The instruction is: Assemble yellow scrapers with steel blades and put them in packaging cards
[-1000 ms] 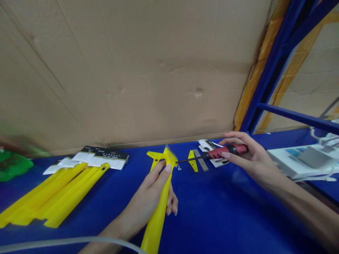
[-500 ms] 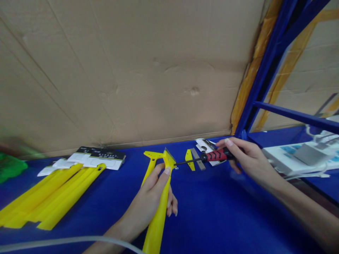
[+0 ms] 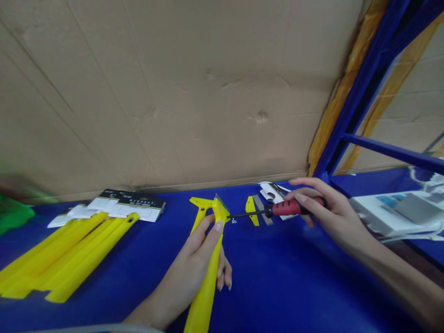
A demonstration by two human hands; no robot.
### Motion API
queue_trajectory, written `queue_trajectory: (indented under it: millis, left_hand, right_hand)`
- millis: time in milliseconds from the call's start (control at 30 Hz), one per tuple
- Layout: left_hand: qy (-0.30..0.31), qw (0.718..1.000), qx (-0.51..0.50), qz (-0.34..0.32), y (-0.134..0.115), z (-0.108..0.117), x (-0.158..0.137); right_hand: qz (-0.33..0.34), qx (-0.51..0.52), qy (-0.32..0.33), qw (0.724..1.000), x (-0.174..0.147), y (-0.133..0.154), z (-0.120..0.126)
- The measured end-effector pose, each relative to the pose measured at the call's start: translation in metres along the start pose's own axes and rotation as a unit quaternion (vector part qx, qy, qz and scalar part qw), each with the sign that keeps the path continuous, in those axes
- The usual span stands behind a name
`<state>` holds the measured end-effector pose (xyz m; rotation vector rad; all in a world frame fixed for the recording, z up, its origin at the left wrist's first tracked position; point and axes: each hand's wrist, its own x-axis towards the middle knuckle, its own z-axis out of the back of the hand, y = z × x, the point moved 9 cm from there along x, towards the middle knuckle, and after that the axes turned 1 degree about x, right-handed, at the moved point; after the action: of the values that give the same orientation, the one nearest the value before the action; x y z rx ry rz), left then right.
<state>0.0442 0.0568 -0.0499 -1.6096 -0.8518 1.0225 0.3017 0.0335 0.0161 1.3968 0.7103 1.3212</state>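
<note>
My left hand (image 3: 194, 259) is wrapped round a yellow scraper (image 3: 204, 289) just below its forked head, holding it upright and slightly tilted. In my right hand (image 3: 333, 210) is a screwdriver with a red and black handle (image 3: 286, 208), gripped between thumb and fingers with the index finger raised. Its dark shaft points left, and the tip meets the side of the scraper's head. Small screws (image 3: 233, 221) lie just beneath the tip. Beyond the shaft rest a yellow plastic cover piece (image 3: 251, 211) and a flat grey metal blade (image 3: 262, 210).
Several yellow scraper handles (image 3: 90, 254) with black and white cards (image 3: 128, 203) lie at left. A white card (image 3: 274, 192) sits behind the blade. Cardboard (image 3: 208, 92) backs the blue table (image 3: 277, 286). A blue frame (image 3: 360, 101) and white box (image 3: 381, 208) stand at right; something green (image 3: 15, 215) at far left.
My right hand's fingers have shifted on the screwdriver handle, with the index finger more extended. The tip stays at the scraper's head. The view has moved slightly.
</note>
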Motion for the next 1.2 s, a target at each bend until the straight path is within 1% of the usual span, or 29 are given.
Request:
queue_trajectory:
  millis: [67, 133, 200, 267, 333, 400, 433, 500, 600, 667, 767, 833, 933, 1000, 1067, 1100, 1200]
  left_hand:
    - [0.0, 1.0, 0.002, 0.004, 0.0, 0.0, -0.001]
    - [0.002, 1.0, 0.004, 0.005, -0.001, -0.001, -0.002]
    - [0.006, 1.0, 0.007, 0.007, -0.001, -0.001, -0.002]
    - [0.01, 1.0, 0.013, 0.01, -0.001, -0.002, -0.002]
    - [0.018, 0.999, 0.022, 0.015, 0.001, -0.003, -0.002]
    - [0.023, 0.999, 0.025, 0.014, 0.0, -0.005, -0.003]
    - [0.023, 0.999, 0.025, 0.014, 0.0, -0.005, -0.003]
    - [0.018, 0.999, 0.025, 0.015, -0.001, -0.004, -0.003]
    - [0.004, 0.999, 0.026, 0.019, -0.003, -0.002, -0.002]
    - [-0.002, 1.0, 0.024, 0.016, -0.004, -0.001, -0.001]
    - [-0.006, 1.0, 0.019, 0.007, -0.007, 0.0, -0.001]
    - [-0.009, 1.0, 0.019, 0.008, -0.008, 0.0, -0.001]
    - [-0.013, 1.0, 0.022, 0.014, -0.01, 0.001, 0.0]
    - [-0.016, 1.0, 0.023, 0.01, -0.013, 0.003, 0.0]
    - [-0.01, 1.0, 0.022, 0.004, -0.016, 0.003, 0.001]
    - [-0.005, 1.0, 0.021, 0.003, -0.016, 0.002, 0.002]
    - [0.006, 1.0, 0.019, 0.01, -0.016, -0.001, 0.002]
  right_hand:
    - [0.022, 0.027, -0.003, 0.999, 0.0, 0.003, 0.0]
    - [0.02, 0.028, -0.009, 0.999, 0.0, 0.003, 0.001]
    - [0.001, -0.005, -0.009, 1.0, 0.0, 0.002, 0.0]
    - [-0.004, -0.045, -0.004, 0.999, 0.0, 0.002, 0.0]
    - [0.024, -0.056, -0.014, 0.998, 0.0, 0.008, 0.003]
    - [0.055, -0.031, -0.025, 0.998, -0.001, 0.013, 0.006]
    - [0.06, -0.015, -0.025, 0.998, -0.001, 0.013, 0.006]
    - [0.041, 0.006, -0.015, 0.999, -0.001, 0.01, 0.003]
    - [0.004, -0.02, -0.008, 1.0, -0.003, 0.005, -0.001]
    - [0.014, -0.023, -0.012, 1.0, -0.004, 0.007, -0.002]
    - [0.038, 0.027, -0.026, 0.999, -0.004, 0.01, -0.001]
    - [0.021, 0.037, -0.029, 0.999, -0.004, 0.008, -0.002]
    - [-0.012, -0.007, -0.025, 1.0, -0.004, 0.004, -0.006]
    - [0.004, -0.021, -0.032, 0.999, -0.005, 0.006, -0.006]
    - [0.032, -0.003, -0.045, 0.998, -0.005, 0.01, -0.004]
    - [0.034, 0.01, -0.048, 0.998, -0.005, 0.01, -0.003]
    - [-0.003, 0.005, -0.038, 0.999, -0.004, 0.003, -0.003]
